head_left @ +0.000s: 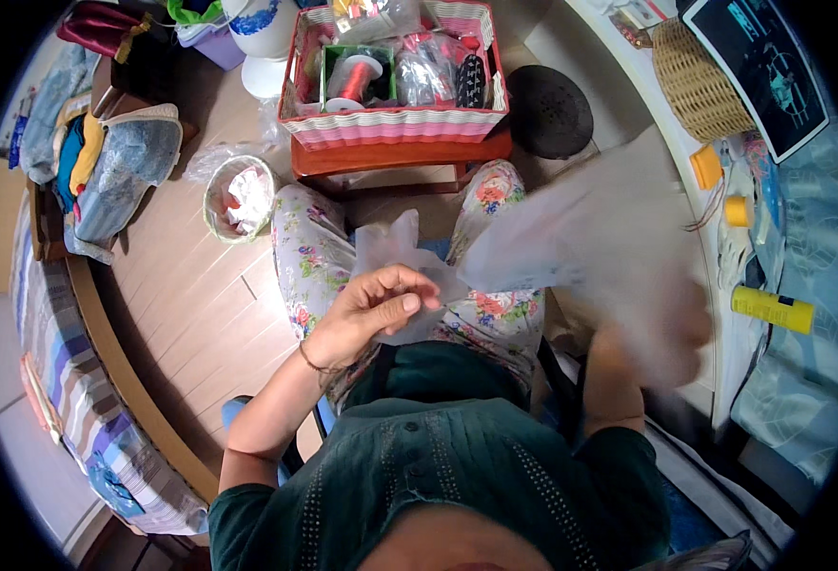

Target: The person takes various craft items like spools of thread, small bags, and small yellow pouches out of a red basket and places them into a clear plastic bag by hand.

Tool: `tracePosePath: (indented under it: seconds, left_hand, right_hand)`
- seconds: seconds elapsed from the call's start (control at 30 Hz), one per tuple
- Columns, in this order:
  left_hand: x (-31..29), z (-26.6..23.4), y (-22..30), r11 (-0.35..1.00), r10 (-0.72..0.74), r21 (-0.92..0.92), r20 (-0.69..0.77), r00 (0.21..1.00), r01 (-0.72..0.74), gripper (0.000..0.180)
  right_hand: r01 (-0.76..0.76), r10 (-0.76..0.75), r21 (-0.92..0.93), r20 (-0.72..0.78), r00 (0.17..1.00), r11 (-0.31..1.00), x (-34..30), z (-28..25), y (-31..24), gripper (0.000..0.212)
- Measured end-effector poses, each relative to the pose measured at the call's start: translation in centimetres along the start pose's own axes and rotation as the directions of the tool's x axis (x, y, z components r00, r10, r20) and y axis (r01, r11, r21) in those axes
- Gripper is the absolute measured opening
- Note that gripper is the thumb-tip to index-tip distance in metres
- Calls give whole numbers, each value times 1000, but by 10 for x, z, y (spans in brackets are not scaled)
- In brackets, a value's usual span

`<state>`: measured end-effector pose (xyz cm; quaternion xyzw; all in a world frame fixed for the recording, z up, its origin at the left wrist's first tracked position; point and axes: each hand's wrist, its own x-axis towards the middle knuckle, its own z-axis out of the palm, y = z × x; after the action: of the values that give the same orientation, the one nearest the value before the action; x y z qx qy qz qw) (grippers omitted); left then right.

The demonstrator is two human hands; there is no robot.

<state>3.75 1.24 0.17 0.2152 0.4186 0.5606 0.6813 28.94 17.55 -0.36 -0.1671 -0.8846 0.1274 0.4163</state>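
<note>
My left hand (pixel 376 309) is over my lap, fingers curled and thumb laid against them. It is closed on a whitish, see-through plastic bag (pixel 388 246), which shows above and below the fingers; the exact grip is partly hidden. At the right, my right hand (pixel 671 338) is smeared by motion, so its fingers cannot be made out. A broad sheet of translucent plastic (pixel 561 228), also blurred, spreads from beside my left fingertips toward that hand. Whether it is one piece with the bag on my lap, I cannot tell.
Ahead, a pink-and-white woven basket (pixel 395 131) of packets and a spool of red thread (pixel 354 81) rests on a red-brown stool (pixel 381 160). Left of my knees is a small waste bin (pixel 211 205). A white table edge (pixel 695 181) curves along the right, bearing a yellow can (pixel 771 310).
</note>
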Motion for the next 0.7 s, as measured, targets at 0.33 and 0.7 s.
tracePosePath:
  seconds: [0.33, 0.7]
  left_hand:
    - [1, -13, -12, 980, 112, -156, -87, 990, -125, 35]
    - [-1, -25, -4, 840, 268, -427, -207, 941, -334, 21]
  right_hand:
    - [100, -270, 448, 334, 903, 889, 55, 79, -64, 4]
    - [-417, 250, 36, 752, 609, 908, 40, 80, 25, 25]
